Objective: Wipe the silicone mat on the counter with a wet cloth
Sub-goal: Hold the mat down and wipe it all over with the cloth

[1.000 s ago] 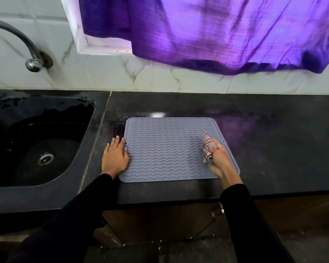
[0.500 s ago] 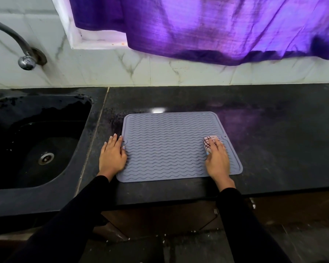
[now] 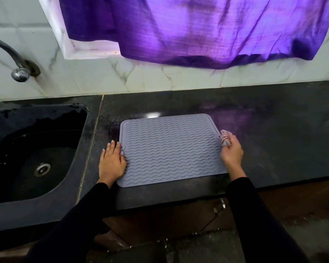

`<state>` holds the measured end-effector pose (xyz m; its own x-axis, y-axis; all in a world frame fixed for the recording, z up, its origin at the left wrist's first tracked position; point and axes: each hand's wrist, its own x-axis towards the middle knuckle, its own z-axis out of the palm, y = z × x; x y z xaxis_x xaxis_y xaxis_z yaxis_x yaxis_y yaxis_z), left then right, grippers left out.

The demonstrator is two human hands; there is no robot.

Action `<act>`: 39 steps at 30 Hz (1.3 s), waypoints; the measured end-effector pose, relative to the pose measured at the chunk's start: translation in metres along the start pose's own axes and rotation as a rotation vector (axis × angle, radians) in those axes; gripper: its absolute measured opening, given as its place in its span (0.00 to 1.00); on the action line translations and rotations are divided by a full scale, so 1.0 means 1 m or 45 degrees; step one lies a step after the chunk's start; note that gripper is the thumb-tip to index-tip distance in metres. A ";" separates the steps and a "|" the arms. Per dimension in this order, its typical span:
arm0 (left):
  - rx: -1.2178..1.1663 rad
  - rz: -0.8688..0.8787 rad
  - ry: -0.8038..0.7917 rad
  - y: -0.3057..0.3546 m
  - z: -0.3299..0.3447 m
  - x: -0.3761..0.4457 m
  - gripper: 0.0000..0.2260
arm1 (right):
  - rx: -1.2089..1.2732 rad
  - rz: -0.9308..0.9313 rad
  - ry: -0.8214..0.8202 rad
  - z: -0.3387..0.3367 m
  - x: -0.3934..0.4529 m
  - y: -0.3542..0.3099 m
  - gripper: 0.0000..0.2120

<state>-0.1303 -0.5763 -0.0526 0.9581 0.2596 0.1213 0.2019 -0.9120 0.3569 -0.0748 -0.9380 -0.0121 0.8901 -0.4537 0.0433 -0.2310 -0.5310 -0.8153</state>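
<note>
Checked cloth (image 3: 225, 137) in R grip (image 3: 231, 152)

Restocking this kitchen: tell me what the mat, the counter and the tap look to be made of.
Mat: grey, matte, likely silicone; moulded wavy ridges, rounded corners, lying flat.
Counter: black polished stone, perhaps granite; it mirrors the window light and shows a seam beside the sink.
Tap: bright metal, probably chromed or steel; shiny rounded end.
</note>
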 end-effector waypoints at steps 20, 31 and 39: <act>-0.035 -0.018 0.087 -0.004 -0.010 0.024 0.21 | 0.229 0.193 -0.624 -0.031 0.051 -0.021 0.13; 0.005 -0.021 0.026 -0.013 0.009 0.053 0.33 | -0.722 -0.600 -0.191 0.073 0.031 -0.014 0.31; -0.023 0.001 0.063 -0.012 0.009 0.053 0.32 | -0.680 -0.627 -0.464 0.068 0.059 -0.012 0.32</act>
<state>-0.0805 -0.5549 -0.0592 0.9469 0.2749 0.1666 0.1974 -0.9064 0.3734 0.0074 -0.9096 -0.0389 0.9893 0.1334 0.0591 0.1458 -0.9207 -0.3620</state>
